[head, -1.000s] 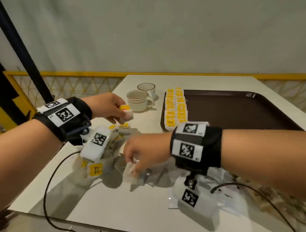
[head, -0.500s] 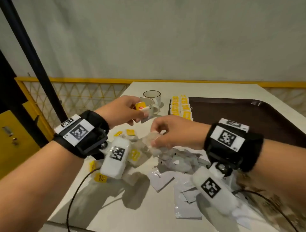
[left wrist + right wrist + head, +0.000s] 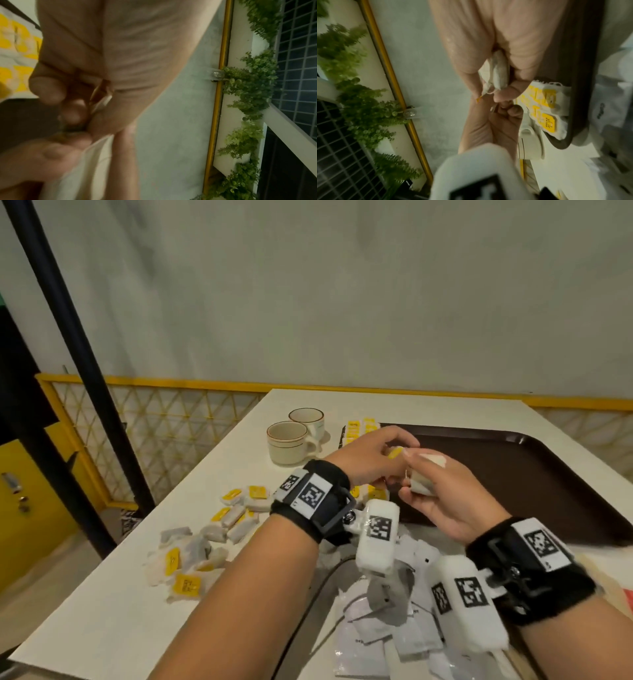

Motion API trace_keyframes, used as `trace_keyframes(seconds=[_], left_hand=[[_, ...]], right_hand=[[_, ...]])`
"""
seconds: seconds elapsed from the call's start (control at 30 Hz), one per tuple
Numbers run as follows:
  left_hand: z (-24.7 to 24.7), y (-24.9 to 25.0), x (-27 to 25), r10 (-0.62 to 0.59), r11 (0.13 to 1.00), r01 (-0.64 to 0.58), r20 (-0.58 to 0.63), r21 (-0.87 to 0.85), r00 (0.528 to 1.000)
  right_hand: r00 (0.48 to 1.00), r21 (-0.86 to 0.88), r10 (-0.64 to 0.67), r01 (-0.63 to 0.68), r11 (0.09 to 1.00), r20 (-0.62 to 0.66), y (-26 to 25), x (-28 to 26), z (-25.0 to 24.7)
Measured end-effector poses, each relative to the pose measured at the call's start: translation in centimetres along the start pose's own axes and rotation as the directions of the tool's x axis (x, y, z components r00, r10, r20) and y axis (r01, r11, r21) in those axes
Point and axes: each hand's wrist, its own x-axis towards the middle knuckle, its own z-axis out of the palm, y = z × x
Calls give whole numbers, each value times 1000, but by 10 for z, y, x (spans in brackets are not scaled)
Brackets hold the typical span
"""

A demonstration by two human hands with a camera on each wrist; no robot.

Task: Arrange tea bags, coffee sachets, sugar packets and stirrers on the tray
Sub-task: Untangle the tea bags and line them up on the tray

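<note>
Over the near left part of the brown tray, both hands meet. My left hand pinches a tea bag by its yellow tag; its fingertips are curled tight. My right hand, palm turned up, grips a white tea bag, which is pressed between thumb and fingers. A row of yellow-tagged tea bags lies along the tray's left edge. The stirrers are not in view.
Two cream cups stand left of the tray. Loose tea bags lie scattered on the white table at the left. A heap of white sachets lies under my wrists, crossed by a black cable.
My right hand has lifted a tea bag out of the pile and turned palm up. Both hands have risen and moved right, meeting over the tray's near left corner.
</note>
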Motion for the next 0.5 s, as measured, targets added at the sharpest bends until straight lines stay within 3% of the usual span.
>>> trace_keyframes(seconds=[0.1,0.17,0.37,0.5], left_hand=[[0,5,7,-45,996,52,100,-74,994],[-4,10,11,-56,988,69,97,-138,994],[-22,24,21,63,989,-87,-189,-121,980],[-29,19,25,81,989,-115,-301,-95,950]], right_hand=[[998,3,-21,21,1000,-54,0,5,-9],[998,-3,-30,30,1000,-47,-7,9,-12],[997,33,-78,78,996,11,-47,28,2],[999,208,-2,-9,978,52,-60,35,5]])
